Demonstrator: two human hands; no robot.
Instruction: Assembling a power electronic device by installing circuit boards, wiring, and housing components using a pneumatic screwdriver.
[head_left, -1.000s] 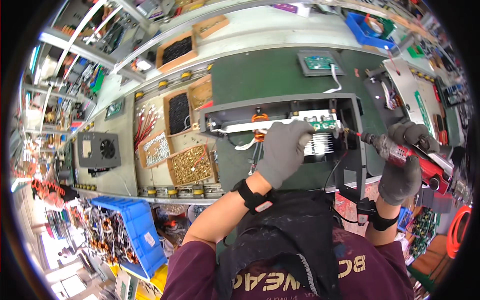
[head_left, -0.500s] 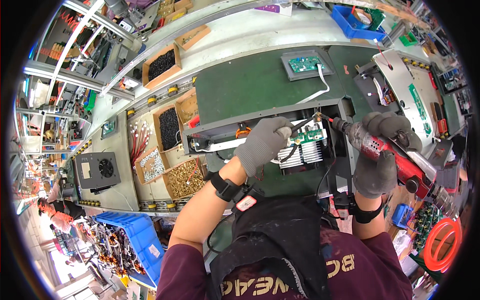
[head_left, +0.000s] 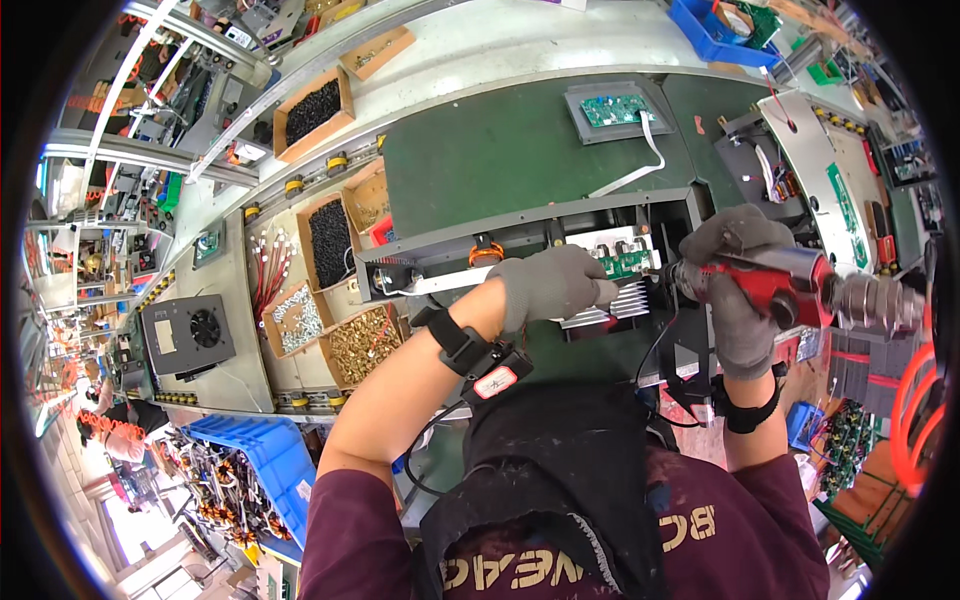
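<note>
A long dark metal case [head_left: 560, 217] lies across the bench in front of me, holding a small green circuit board [head_left: 630, 264] and a finned silver heatsink [head_left: 622, 304]. My left hand [head_left: 555, 287], in a grey glove, rests at the left side of this board with its fingers curled closed; whatever is between them is hidden. My gloved right hand [head_left: 745, 330] grips a red power screwdriver [head_left: 785, 285], held roughly level, its nose pointing left at the case's right end. The screwdriver's tip is hard to make out. A copper-wound coil [head_left: 487, 252] sits inside the case.
Trays of black screws [head_left: 327, 245], brass fasteners [head_left: 362, 345] and silver fasteners [head_left: 297, 318] stand to the left. Beyond the case, another circuit board [head_left: 614, 110] lies on a green mat [head_left: 470, 150]. A blue crate [head_left: 265, 450] is lower left; an orange hose [head_left: 908, 420] hangs right.
The screwdriver has swung from slanting to nearly level and moved down at its nose. My left hand has shifted slightly right and down; the black cable it held near the bit is no longer visible there.
</note>
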